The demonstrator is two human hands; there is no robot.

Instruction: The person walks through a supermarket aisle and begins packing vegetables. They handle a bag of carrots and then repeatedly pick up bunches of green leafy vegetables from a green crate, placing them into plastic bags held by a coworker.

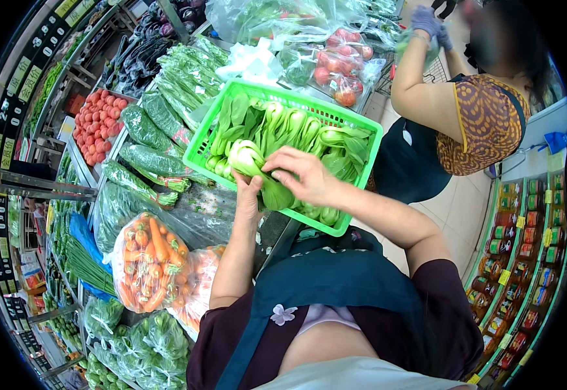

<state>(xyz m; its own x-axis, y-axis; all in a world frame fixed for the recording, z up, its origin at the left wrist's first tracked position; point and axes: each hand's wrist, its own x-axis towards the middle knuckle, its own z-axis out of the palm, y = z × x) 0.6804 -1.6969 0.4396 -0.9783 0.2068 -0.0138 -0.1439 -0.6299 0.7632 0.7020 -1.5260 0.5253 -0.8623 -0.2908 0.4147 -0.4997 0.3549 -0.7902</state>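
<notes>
A head of bok choy (245, 157) rests in my left hand (248, 195), its pale base tilted up and its dark leaves hanging toward me. From the right, my right hand (305, 175) reaches over it, fingertips touching the stalks and leaves. Both hands are above the near side of a green plastic basket (361, 195). Inside the basket, more bok choy (291, 129) lies packed in rows with the pale bases mostly side by side. My right forearm hides part of the basket's near right corner.
Bagged carrots (149, 263), wrapped leafy greens (152, 122) and red tomatoes (97, 126) lie to the left. Beyond the basket are bagged tomatoes (342, 63). A co-worker (483, 112) wearing gloves stands at the upper right, holding a plastic bag. Shelves of jars (517, 263) line the right side.
</notes>
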